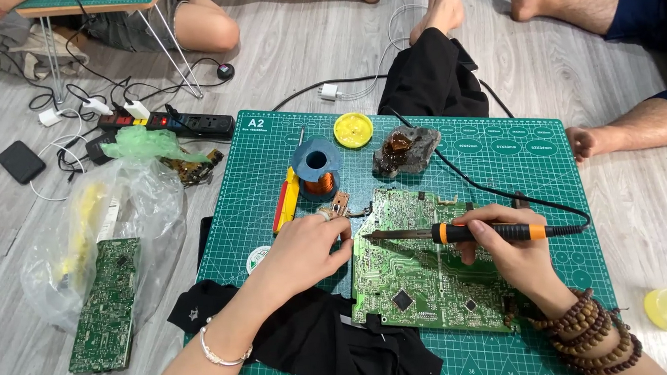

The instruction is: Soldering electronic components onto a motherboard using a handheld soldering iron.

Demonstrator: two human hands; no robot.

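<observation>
A large green circuit board (pixel 427 271) lies on a green cutting mat (pixel 498 166) on the floor. My right hand (pixel 513 257) grips a black and orange soldering iron (pixel 472 233), its tip pointing left at the board's left edge. My left hand (pixel 307 249) rests by that edge, fingers pinched on a small brown part (pixel 340 204) beside the board. A black cloth (pixel 338 346) lies under my left forearm. I wear a thin bracelet on the left wrist and bead bracelets on the right.
On the mat stand a copper wire spool (pixel 317 173), a yellow tin (pixel 353 129), a lump of rosin (pixel 406 150) and a red and yellow tool (pixel 285 201). A second circuit board (pixel 106 304), a plastic bag and a power strip (pixel 178 123) lie left. Other people's legs border the far side.
</observation>
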